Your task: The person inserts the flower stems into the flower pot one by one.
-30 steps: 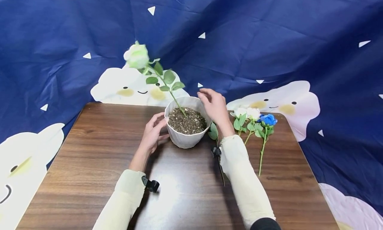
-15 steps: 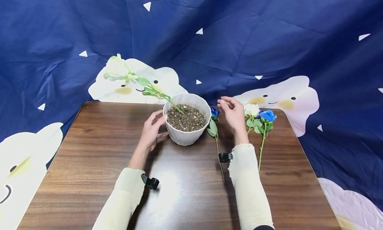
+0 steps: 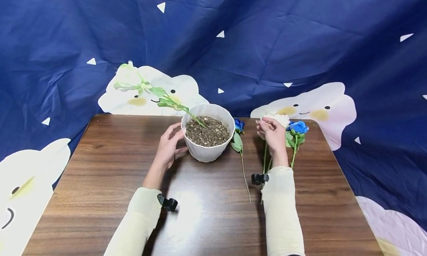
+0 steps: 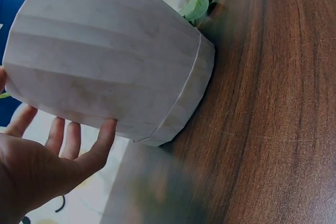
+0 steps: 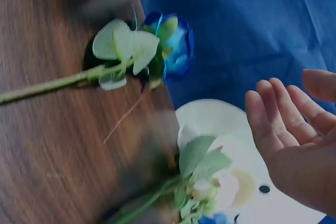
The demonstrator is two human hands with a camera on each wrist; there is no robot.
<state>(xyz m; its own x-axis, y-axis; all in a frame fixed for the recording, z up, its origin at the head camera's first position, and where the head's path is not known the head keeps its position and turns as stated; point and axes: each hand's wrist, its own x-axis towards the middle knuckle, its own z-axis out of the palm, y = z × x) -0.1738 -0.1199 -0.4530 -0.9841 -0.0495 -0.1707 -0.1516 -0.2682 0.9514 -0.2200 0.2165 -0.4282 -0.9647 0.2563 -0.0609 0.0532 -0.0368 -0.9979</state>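
A white flowerpot (image 3: 206, 152) full of dark soil (image 3: 213, 132) stands toward the back of the table. Planted in it, a white rose (image 3: 128, 76) tilts far to the left over the rim. My left hand (image 3: 169, 145) holds the pot's left side, thumb at the rim; in the left wrist view several fingertips (image 4: 107, 127) meet its ribbed wall. Empty and loosely curved, my right hand (image 3: 274, 136) hovers over the white roses (image 3: 281, 119), partly covering them. The right wrist view shows its palm (image 5: 310, 171) beyond their leaves.
A blue rose (image 3: 238, 125) lies just right of the pot, its stem toward me. Another blue rose (image 3: 298, 127) lies right of the white ones. The wooden table (image 3: 110, 167) ends at a blue cloud-printed cloth (image 3: 186, 30) behind.
My right hand has moved from the pot's rim to the right, over the white roses. The potted rose has sunk further left. My left hand stays at the pot.
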